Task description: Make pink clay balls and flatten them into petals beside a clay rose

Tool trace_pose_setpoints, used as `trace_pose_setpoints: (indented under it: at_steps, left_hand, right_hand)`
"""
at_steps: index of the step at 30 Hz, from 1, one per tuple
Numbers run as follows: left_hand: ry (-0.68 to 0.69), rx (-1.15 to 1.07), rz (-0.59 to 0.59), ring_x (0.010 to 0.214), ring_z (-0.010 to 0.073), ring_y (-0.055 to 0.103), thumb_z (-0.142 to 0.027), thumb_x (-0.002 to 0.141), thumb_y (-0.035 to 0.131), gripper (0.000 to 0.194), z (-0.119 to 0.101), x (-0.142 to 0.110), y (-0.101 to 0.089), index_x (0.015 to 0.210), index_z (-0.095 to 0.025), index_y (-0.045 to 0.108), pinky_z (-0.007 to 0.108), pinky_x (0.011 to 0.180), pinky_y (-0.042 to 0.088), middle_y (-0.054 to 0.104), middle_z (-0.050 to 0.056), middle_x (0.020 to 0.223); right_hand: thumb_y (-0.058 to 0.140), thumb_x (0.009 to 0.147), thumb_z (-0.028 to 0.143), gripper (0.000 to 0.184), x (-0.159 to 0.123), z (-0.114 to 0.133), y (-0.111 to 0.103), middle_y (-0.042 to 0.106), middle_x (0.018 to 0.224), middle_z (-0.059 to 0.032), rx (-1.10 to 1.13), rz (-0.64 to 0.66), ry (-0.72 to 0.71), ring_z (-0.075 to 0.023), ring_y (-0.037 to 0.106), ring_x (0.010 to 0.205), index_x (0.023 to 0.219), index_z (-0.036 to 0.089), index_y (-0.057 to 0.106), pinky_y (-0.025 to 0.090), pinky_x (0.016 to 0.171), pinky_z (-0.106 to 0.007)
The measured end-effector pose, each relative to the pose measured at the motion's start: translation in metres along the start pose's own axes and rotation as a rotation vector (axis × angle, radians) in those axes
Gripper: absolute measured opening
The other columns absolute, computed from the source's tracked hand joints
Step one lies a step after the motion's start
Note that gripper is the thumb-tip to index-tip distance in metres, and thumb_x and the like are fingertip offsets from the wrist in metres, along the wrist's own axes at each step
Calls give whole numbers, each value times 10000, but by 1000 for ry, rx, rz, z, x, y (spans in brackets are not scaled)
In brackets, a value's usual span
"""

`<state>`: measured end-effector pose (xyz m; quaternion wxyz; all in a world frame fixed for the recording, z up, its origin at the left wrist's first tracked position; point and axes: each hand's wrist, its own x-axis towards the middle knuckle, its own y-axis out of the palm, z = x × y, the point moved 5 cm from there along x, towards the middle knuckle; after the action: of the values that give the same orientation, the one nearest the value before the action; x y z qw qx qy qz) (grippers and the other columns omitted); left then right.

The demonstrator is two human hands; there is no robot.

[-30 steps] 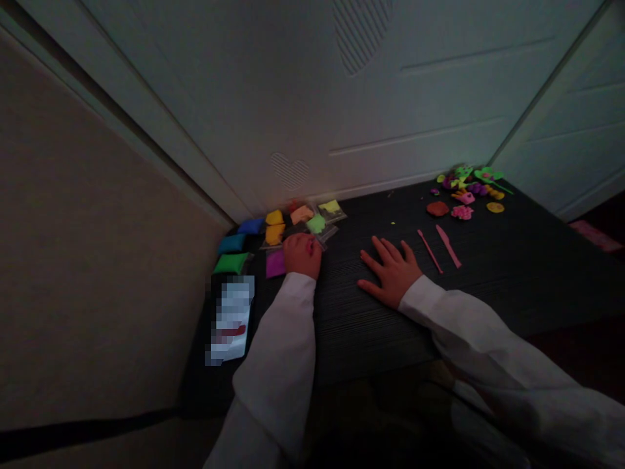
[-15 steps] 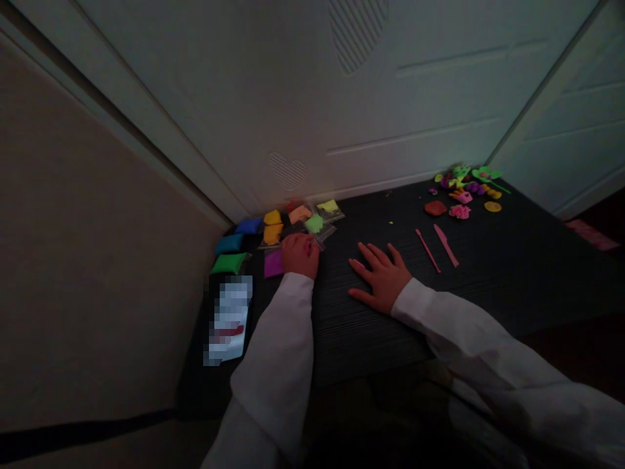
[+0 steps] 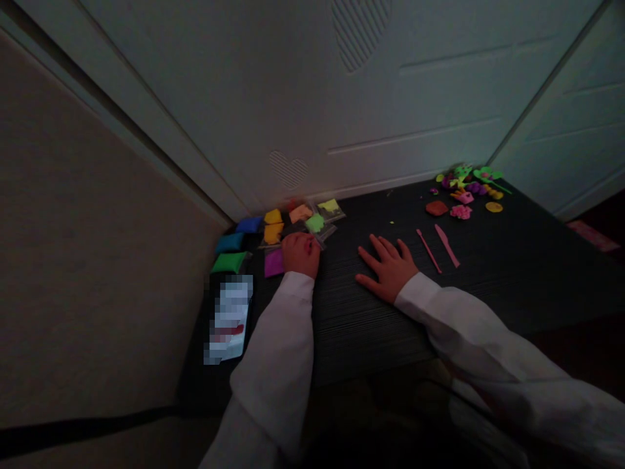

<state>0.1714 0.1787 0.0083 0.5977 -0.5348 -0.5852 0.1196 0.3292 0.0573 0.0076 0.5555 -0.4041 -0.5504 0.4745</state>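
My left hand [image 3: 299, 255] is curled closed beside the purple clay packet [image 3: 274, 262]. A bit of pink clay [image 3: 308, 247] shows at the edge of its curled fingers; the rest is hidden in the fist. To the right, my right hand [image 3: 389, 268] lies palm down on the dark table [image 3: 351, 339], fingers spread, holding nothing. Nearest to it are a thin pink modelling stick [image 3: 429, 251] and a pink plastic knife [image 3: 446, 246]. Behind the left hand lie a light green packet [image 3: 315, 223], a yellow packet [image 3: 329, 207] and an orange-yellow packet [image 3: 273, 233].
Blue [image 3: 249, 225], teal [image 3: 229, 243] and green packets [image 3: 229, 263] line the left edge, above a lit phone [image 3: 232, 319]. Small clay flowers [image 3: 461, 176], a red-brown disc [image 3: 436, 208], a pink clump [image 3: 461, 212] and a yellow disc [image 3: 494, 207] sit at the back right.
My right hand has shifted slightly right and away from me across the table, fingers still spread. The left hand stays almost in place, closed.
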Motion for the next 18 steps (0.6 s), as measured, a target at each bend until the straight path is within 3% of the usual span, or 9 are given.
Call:
trace_pose_setpoints:
  at_steps: [7,12,18]
  left_hand:
    - [1,-17,8,911,169,497,-303,790,452,218,0,1,0,889,-127,534,394,808,391,539,55,958]
    - [2,-16,4,912,170,496,-304,790,452,219,-1,0,0,891,-127,533,394,807,392,538,55,957]
    - [14,-24,-5,909,168,498,-303,791,450,219,0,0,1,895,-128,532,393,806,394,538,55,959]
  right_hand:
    - [286,751,592,627,10,-22,-4,318,1294,-102,37,-63,89,-252,273,1154,1228,189,345,161,925,-431]
    - [396,752,497,411,13,-32,-8,487,1090,-89,61,-99,151,-239,389,1028,959,174,542,262,857,-398]
    - [464,765,405,278,17,-28,-3,504,1015,-50,64,-82,122,-205,424,989,865,158,540,307,828,-417]
